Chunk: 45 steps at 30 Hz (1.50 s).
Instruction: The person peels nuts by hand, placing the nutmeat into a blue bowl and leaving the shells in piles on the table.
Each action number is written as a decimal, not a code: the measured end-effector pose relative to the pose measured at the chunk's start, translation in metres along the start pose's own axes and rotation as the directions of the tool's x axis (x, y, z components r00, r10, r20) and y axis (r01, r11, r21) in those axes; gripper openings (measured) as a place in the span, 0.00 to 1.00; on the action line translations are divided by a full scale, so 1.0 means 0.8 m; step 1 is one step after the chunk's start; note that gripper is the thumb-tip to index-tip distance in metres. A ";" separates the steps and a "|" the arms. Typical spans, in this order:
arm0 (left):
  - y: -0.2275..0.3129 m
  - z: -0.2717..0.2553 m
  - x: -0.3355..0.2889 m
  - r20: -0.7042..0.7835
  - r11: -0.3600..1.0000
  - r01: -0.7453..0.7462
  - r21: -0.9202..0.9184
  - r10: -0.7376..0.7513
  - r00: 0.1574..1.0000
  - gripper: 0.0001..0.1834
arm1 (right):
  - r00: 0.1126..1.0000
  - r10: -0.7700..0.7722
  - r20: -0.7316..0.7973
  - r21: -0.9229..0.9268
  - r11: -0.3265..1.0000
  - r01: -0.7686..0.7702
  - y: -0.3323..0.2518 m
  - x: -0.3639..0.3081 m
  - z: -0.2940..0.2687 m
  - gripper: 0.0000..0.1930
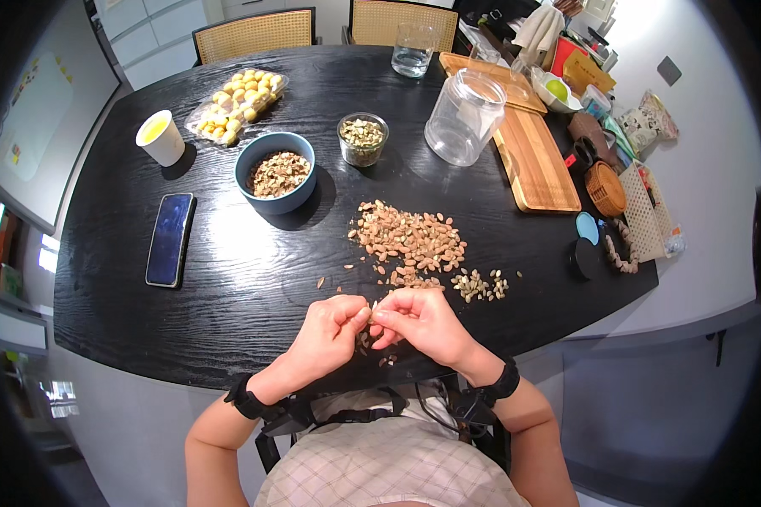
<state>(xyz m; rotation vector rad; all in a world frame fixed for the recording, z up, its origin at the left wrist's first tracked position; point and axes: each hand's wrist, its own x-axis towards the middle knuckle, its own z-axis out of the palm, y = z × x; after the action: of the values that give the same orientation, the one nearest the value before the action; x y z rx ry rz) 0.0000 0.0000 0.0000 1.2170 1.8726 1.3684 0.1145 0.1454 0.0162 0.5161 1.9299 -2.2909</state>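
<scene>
My left hand (328,334) and my right hand (423,323) meet fingertip to fingertip at the table's near edge. Both are closed in a pinch; a tiny pale piece between them is too small to name. Bits of shell (364,342) lie beneath the fingers. Just beyond is a spread pile of brown, almond-like nuts (410,239), with a small heap of pale greenish kernels (479,286) to its right. Farther off, a blue bowl (247,183) holds brown shell pieces. A small glass jar (361,157) beside it contains greenish kernels.
On the black table (110,313) lie a phone (170,240) and a paper cup (162,142) at left. Behind is a clear tray of yellow balls (243,100). A large clear jar (457,127), a water glass (412,57) and wooden boards (539,165) stand at the far right.
</scene>
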 end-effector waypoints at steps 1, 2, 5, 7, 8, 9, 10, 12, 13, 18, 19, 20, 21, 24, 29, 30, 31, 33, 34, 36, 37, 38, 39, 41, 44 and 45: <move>-0.001 0.001 0.000 -0.023 0.999 -0.036 0.018 0.036 0.999 0.11 | 1.000 -0.015 -0.008 0.008 1.000 0.015 0.002 0.001 0.003 0.07; -0.001 0.002 -0.001 -0.045 0.997 -0.071 0.036 0.072 0.996 0.11 | 0.999 -0.031 -0.015 0.016 0.999 0.031 0.004 0.001 0.005 0.07; -0.004 0.006 -0.002 -0.110 0.998 -0.056 0.043 0.060 0.992 0.08 | 0.997 -0.029 -0.070 0.079 0.996 0.034 0.009 0.005 0.014 0.08; -0.008 0.010 -0.004 -0.134 0.999 -0.033 0.024 0.036 0.990 0.08 | 0.996 -0.025 -0.088 0.121 0.992 0.036 0.016 0.008 0.017 0.07; -0.009 0.012 -0.005 -0.158 1.000 -0.012 0.005 0.013 0.987 0.09 | 0.994 -0.022 -0.105 0.161 0.986 0.039 0.018 0.008 0.018 0.07; -0.009 0.011 -0.006 -0.159 1.000 -0.011 0.005 0.011 0.987 0.09 | 0.994 -0.022 -0.104 0.162 0.986 0.038 0.017 0.009 0.017 0.07; -0.009 0.011 -0.006 -0.137 0.990 0.068 -0.122 -0.084 0.987 0.12 | 0.991 -0.026 -0.129 0.176 0.983 0.049 0.014 0.010 0.015 0.07; -0.010 0.010 -0.007 -0.105 0.958 0.146 -0.245 -0.176 0.979 0.15 | 0.983 -0.058 -0.172 0.126 0.989 0.080 0.015 0.011 0.006 0.07; -0.014 0.008 -0.008 -0.063 0.931 0.194 -0.309 -0.224 0.973 0.16 | 0.984 -0.059 -0.170 0.125 0.989 0.081 0.013 0.010 0.004 0.07; -0.013 0.009 -0.011 -0.003 0.901 0.222 -0.372 -0.240 0.971 0.18 | 0.986 -0.076 -0.146 0.079 0.993 0.088 0.001 0.002 0.004 0.09; -0.014 0.011 -0.012 0.001 0.890 0.219 -0.400 -0.238 0.971 0.17 | 0.989 -0.073 -0.132 0.090 0.992 0.085 0.001 0.002 0.005 0.09; -0.015 0.013 -0.012 0.004 0.878 0.216 -0.428 -0.237 0.972 0.17 | 0.989 -0.073 -0.132 0.088 0.992 0.085 0.002 0.002 0.006 0.09; -0.014 0.012 -0.011 0.005 0.878 0.216 -0.428 -0.237 0.972 0.17 | 0.985 -0.100 -0.140 0.123 0.985 0.117 0.003 0.002 0.007 0.08; -0.010 0.010 -0.011 0.055 0.855 0.256 -0.451 -0.260 0.964 0.17 | 0.981 -0.140 -0.138 0.162 0.974 0.161 0.007 0.005 0.008 0.08; -0.011 0.012 -0.011 0.226 0.548 0.343 -0.763 -0.271 0.936 0.17 | 0.987 -0.115 -0.111 0.217 0.966 0.137 0.008 0.004 0.008 0.05; -0.011 0.013 -0.011 0.226 0.548 0.343 -0.763 -0.270 0.936 0.17 | 0.992 -0.079 -0.101 0.288 0.952 0.105 0.011 0.005 0.008 0.05; -0.011 0.013 -0.011 0.256 0.485 0.367 -0.794 -0.280 0.925 0.18 | 0.995 -0.044 -0.088 0.358 0.931 0.073 0.013 0.006 0.007 0.04; -0.007 0.013 -0.011 0.286 0.419 0.389 -0.821 -0.288 0.914 0.18 | 0.997 -0.008 -0.080 0.396 0.917 0.039 0.012 0.006 0.007 0.04; 0.000 0.010 -0.009 0.299 0.387 0.421 -0.820 -0.337 0.893 0.18 | 0.997 0.027 -0.070 0.435 0.901 0.006 0.012 0.007 0.008 0.03; 0.001 0.006 -0.008 0.313 0.353 0.451 -0.820 -0.384 0.869 0.18 | 0.994 0.002 -0.108 0.377 0.926 0.039 0.012 0.004 0.003 0.03; -0.003 0.002 -0.009 0.343 0.356 0.461 -0.813 -0.347 0.873 0.18 | 0.989 -0.026 -0.145 0.316 0.946 0.071 0.012 0.002 -0.001 0.02; -0.006 -0.002 -0.009 0.373 0.359 0.470 -0.806 -0.309 0.875 0.17 | 0.982 -0.097 -0.161 0.135 0.984 0.119 0.012 0.001 -0.003 0.02; -0.007 -0.004 -0.010 0.371 0.356 0.470 -0.808 -0.312 0.875 0.17 | 0.983 -0.093 -0.158 0.135 0.984 0.115 0.010 0.000 -0.004 0.02; -0.007 -0.007 -0.011 0.377 0.388 0.504 -0.772 -0.358 0.854 0.18 | 0.930 -0.349 -0.119 -0.430 0.862 0.268 -0.003 -0.003 -0.003 0.03; -0.007 -0.006 -0.011 0.403 0.394 0.538 -0.745 -0.377 0.834 0.19 | 0.822 -0.570 0.011 -0.590 0.660 0.465 -0.013 -0.002 0.003 0.04; -0.006 -0.006 -0.010 0.428 0.390 0.555 -0.735 -0.368 0.826 0.19 | 0.733 -0.667 0.131 -0.671 0.485 0.562 -0.014 -0.002 0.004 0.05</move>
<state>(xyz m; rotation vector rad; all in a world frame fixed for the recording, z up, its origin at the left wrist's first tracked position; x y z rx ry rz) -0.0019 -0.0100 -0.0039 0.2414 0.9844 1.4419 0.1117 0.1441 0.0278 -0.1618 3.2106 -1.5463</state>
